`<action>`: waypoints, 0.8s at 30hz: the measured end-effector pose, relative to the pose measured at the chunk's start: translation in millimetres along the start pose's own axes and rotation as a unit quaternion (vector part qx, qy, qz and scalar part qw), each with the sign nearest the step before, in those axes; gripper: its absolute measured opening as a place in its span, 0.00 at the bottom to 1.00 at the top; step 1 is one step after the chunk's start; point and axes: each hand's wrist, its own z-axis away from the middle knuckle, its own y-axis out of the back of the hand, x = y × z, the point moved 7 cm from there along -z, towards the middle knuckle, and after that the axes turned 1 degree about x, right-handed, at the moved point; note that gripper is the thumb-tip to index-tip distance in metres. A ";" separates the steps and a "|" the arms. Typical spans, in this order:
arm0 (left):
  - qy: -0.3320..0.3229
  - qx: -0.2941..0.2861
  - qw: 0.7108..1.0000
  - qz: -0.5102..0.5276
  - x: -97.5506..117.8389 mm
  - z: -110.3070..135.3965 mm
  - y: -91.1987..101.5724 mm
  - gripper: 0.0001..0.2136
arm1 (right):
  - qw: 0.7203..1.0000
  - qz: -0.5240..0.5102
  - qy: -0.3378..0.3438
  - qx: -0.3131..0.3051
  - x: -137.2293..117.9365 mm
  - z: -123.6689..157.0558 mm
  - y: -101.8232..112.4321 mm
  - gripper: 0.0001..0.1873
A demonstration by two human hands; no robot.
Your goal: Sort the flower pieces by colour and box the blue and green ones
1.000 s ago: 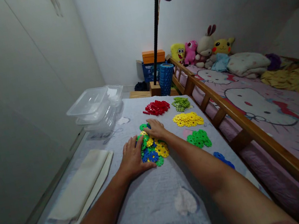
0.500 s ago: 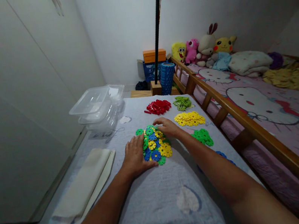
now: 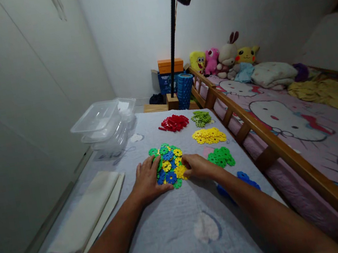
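A mixed pile of plastic snowflake discs (image 3: 167, 156) in green, blue and yellow lies on the cloth-covered table in front of me. My left hand (image 3: 149, 179) rests along the pile's left side, fingers stretched and thumb spread toward its near edge. At the right edge, my right hand (image 3: 197, 167) has its fingers curled and pinched on a yellow snowflake disc (image 3: 180, 172); the fingertips are partly hidden. Sorted heaps lie beyond and to the right: yellow discs (image 3: 209, 135), green discs (image 3: 221, 157) and blue discs (image 3: 246, 180), the blue partly behind my right forearm.
Red pieces (image 3: 174, 123) and light green pieces (image 3: 201, 118) lie at the table's far end. Clear plastic containers (image 3: 100, 125) are stacked at the back left, with a folded beige cloth (image 3: 86, 213) nearer. A wooden bed rail (image 3: 255, 138) runs along the right.
My right hand has come from the pile's far right side toward me to its near right edge, and its fingers have curled in. My left hand stays beside the pile. The view has shifted slightly.
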 end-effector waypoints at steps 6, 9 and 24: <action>-0.016 0.018 1.000 -0.002 0.6 -0.5 1.7 0.50 | 0.994 -0.104 -0.013 0.004 9.5 2.9 9.6 0.14; -0.017 0.022 1.000 -0.001 1.1 -0.3 2.5 0.49 | 0.987 -0.162 -0.014 0.004 23.6 0.0 21.9 0.09; -0.017 0.021 1.000 0.001 -3.8 -0.8 -0.3 0.51 | 0.864 -0.242 -0.285 0.336 184.6 -16.9 119.2 0.08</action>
